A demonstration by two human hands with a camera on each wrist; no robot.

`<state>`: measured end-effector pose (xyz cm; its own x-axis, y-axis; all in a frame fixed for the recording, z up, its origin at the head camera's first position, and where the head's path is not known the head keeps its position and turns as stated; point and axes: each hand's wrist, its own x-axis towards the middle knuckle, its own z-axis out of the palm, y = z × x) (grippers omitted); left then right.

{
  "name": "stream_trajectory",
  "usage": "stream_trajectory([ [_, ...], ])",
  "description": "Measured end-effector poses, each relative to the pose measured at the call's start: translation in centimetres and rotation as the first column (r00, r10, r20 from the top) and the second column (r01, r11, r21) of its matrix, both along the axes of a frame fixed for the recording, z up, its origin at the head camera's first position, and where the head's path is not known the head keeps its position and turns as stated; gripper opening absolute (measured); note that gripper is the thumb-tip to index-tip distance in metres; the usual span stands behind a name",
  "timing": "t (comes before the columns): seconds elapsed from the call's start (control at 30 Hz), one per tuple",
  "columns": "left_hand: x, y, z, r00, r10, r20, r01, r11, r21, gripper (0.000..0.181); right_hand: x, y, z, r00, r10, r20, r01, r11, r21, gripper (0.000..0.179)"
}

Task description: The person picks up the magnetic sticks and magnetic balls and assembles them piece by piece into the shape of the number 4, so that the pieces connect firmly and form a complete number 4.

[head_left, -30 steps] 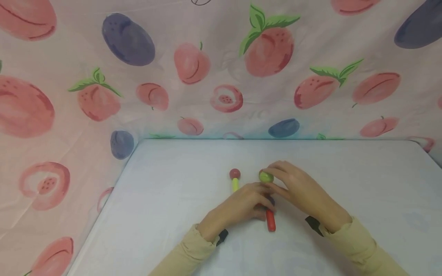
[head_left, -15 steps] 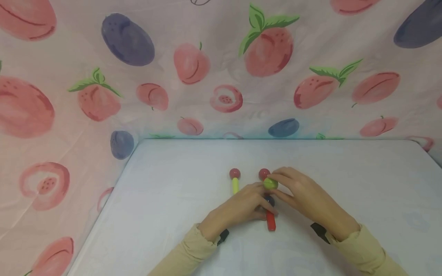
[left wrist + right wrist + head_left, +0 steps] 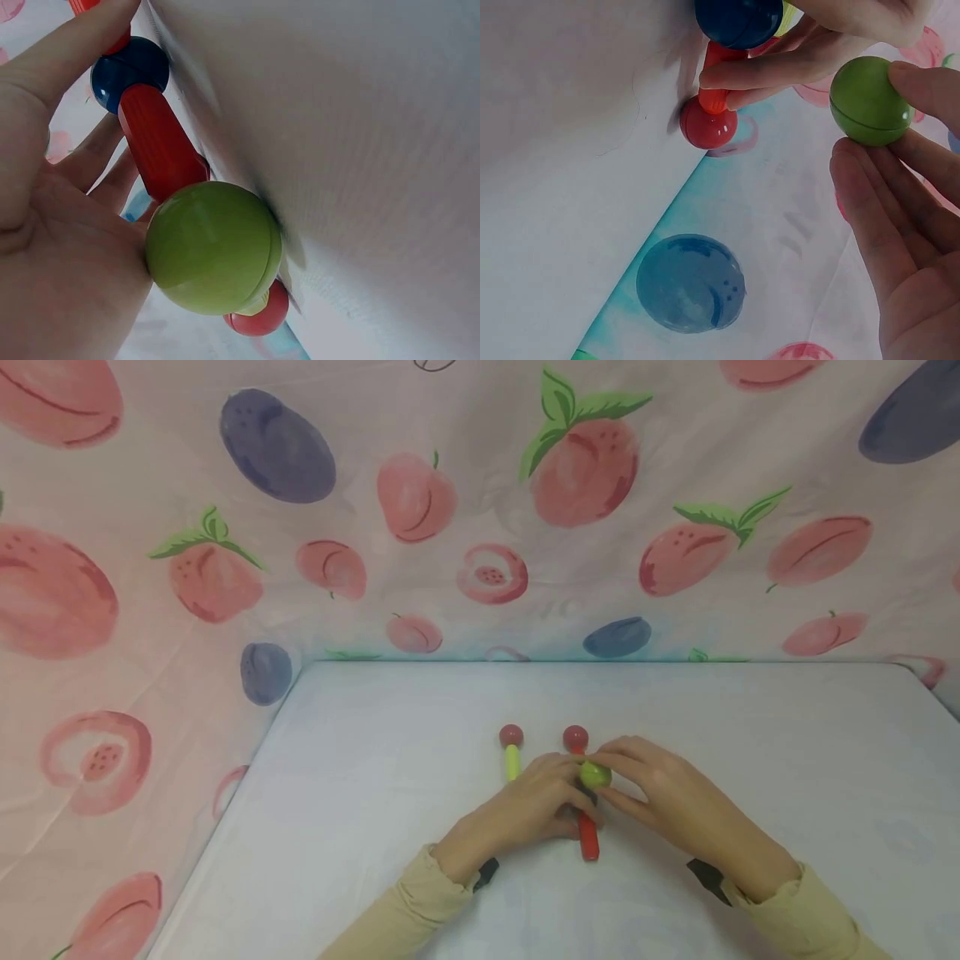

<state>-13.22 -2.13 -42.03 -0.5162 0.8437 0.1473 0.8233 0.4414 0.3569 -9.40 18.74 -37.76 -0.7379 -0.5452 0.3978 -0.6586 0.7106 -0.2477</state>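
Observation:
A magnetic stick-and-ball figure lies on the table, partly hidden under my left hand [image 3: 528,802]. Its blue ball [image 3: 739,19] joins a near red stick [image 3: 588,842], a far red stick ending in a red ball [image 3: 575,737], and a third red stick [image 3: 161,139]. That third stick reaches a green ball [image 3: 214,247] by the left palm. My left thumb and fingers hold the figure around the blue ball. Between thumb and fingertips my right hand [image 3: 656,785] pinches a separate green ball [image 3: 870,101], just right of the left fingers and apart from the blue ball.
A yellow stick [image 3: 512,762] with another red ball [image 3: 512,736] points away at the figure's left. The white table [image 3: 390,718] ends at a fruit-printed cloth [image 3: 420,585] behind and to the left.
My right hand has brought its green ball nearer and slightly right, from over the far red ball to beside the left fingers. That red ball has come into view. The left hand stays put.

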Motion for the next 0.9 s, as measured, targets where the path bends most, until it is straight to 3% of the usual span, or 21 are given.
stream_trajectory([
  [0.2,-0.1,0.0,0.0,0.997,0.002,0.077,-0.003,1.0,0.015,0.023,0.5,0.3,0.0,0.999,0.034,-0.009,-0.034,0.999,0.0,0.044],
  [0.43,-0.2,-0.1,-0.2,0.994,0.012,0.106,-0.013,1.0,0.009,0.027,1.0,0.5,0.0,0.998,0.064,-0.011,-0.064,0.998,0.008,0.042],
  [0.7,-0.5,-0.2,-0.3,0.992,-0.013,0.129,0.008,0.999,0.038,0.036,1.9,0.3,0.4,0.994,0.096,0.05,-0.097,0.995,0.014,0.04],
  [0.9,-0.5,-0.3,-0.2,0.986,0.002,0.164,-0.005,1.0,0.019,0.037,2.4,0.0,0.4,0.986,0.123,0.11,-0.126,0.992,0.02,0.035],
])
